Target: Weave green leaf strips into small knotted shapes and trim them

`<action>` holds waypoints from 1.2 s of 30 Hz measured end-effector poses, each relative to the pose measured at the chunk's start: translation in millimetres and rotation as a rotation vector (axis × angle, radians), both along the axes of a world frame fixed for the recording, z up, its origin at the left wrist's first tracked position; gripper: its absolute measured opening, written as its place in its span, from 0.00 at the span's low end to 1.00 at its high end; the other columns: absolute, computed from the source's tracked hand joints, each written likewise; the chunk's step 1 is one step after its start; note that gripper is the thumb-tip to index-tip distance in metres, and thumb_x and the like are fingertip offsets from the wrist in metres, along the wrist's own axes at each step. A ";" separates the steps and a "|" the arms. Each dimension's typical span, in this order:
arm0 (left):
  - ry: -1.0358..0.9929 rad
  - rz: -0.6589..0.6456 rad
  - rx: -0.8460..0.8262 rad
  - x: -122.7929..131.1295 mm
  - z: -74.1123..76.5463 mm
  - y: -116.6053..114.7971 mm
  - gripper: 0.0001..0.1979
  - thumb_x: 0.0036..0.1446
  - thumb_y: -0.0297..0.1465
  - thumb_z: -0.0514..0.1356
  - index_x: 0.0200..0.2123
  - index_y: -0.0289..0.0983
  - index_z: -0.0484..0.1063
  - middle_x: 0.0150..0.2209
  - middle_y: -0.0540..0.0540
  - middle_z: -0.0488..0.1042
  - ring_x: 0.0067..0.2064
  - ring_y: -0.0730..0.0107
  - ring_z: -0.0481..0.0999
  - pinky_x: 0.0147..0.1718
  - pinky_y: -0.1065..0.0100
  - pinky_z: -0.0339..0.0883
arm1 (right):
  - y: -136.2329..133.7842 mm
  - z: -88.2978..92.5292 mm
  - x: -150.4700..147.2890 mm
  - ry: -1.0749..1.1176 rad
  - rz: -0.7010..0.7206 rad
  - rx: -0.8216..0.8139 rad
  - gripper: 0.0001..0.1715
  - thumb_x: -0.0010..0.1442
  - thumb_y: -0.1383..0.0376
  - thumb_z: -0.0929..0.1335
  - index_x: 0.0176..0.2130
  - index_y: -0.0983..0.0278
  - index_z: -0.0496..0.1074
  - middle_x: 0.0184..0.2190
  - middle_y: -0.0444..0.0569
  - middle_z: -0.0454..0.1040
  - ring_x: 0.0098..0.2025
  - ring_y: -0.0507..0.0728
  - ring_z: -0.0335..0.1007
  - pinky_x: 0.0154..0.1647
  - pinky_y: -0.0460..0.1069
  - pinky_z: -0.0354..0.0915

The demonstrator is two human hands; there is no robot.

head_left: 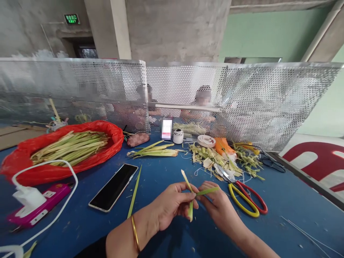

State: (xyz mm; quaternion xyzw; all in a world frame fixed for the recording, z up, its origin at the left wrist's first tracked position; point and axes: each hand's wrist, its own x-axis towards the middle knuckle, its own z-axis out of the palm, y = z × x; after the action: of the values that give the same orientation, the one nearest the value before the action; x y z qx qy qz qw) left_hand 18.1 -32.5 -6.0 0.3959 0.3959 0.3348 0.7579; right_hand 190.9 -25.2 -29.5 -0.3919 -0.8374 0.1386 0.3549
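My left hand (180,200) pinches a pale green plant stalk (190,210) that stands nearly upright between thumb and fingers. At its side my right hand (213,199) has its fingers closed on a green leaf strip (208,191), which crosses the stalk where the two hands meet. Whether strip and stalk are one piece is hidden by the fingers. Scissors (244,193) with one yellow and one red handle lie right of my right hand. A loose green leaf strip (135,191) rests left of my left forearm.
A red plastic bag (16,161) holds many stalks at left. Nearby are a smartphone (114,188), a purple power strip (40,206) with a white cable, and a small stalk bundle (156,150). Trimmings (212,161) lie at right. People sit behind a perforated metal screen (182,79).
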 end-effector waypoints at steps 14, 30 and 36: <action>-0.028 0.067 -0.108 0.9 -0.9 3.9 0.10 0.51 0.33 0.63 0.35 0.35 0.68 0.19 0.55 0.68 0.17 0.80 0.64 0.18 0.76 0.56 | -7.8 7.7 -3.5 0.039 -0.059 -0.043 0.14 0.63 0.67 0.62 0.27 0.61 0.68 0.24 0.44 0.72 0.29 0.54 0.67 0.43 0.52 0.60; -0.064 0.098 -0.129 0.6 -1.0 4.8 0.11 0.58 0.37 0.59 0.38 0.35 0.70 0.24 0.49 0.74 0.21 0.78 0.71 0.21 0.76 0.61 | -1.2 10.4 1.9 0.349 -0.036 -0.284 0.11 0.61 0.60 0.65 0.37 0.61 0.77 0.37 0.49 0.77 0.42 0.58 0.72 0.45 0.52 0.65; 0.130 0.024 0.049 5.6 -3.3 -2.4 0.17 0.51 0.40 0.64 0.37 0.33 0.70 0.25 0.46 0.77 0.22 0.75 0.73 0.23 0.74 0.63 | -5.1 14.0 -0.6 0.491 -0.099 -0.379 0.10 0.57 0.60 0.68 0.28 0.63 0.75 0.27 0.46 0.74 0.32 0.55 0.70 0.36 0.49 0.66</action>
State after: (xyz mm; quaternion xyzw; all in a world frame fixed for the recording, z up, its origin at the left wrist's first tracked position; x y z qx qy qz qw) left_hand 23.7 -34.9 -9.3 0.4305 0.4407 0.3273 0.7165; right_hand 190.3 -30.3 -15.5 -0.4462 -0.6658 0.3653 0.4735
